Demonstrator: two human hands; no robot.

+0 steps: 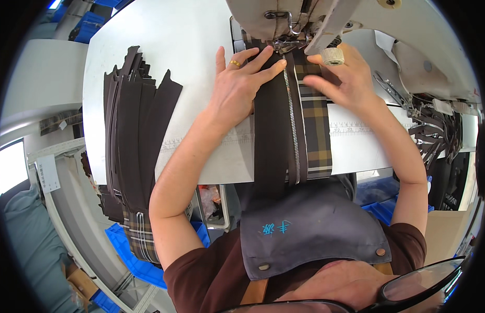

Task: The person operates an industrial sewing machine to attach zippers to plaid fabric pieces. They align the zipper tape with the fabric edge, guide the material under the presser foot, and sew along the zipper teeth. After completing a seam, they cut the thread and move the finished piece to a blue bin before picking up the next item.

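Observation:
A dark brown fabric strip [271,135] with a metal zipper [292,125] and a plaid strip [316,130] lies across the white sewing table [195,41], running under the sewing machine's presser foot [284,44]. My left hand [237,86], with a gold ring, presses flat on the brown strip left of the zipper, fingertips close to the presser foot. My right hand [341,78] presses the plaid strip right of the zipper, beside a knurled machine knob [333,56]. The strip's lower end hangs over the table edge toward my apron [310,224].
A stack of dark brown strips [138,125] lies on the table's left and hangs over its front edge. Blue bins [133,255] sit below. The sewing machine body [388,31] fills the upper right, with more dark strips [435,130] at the far right.

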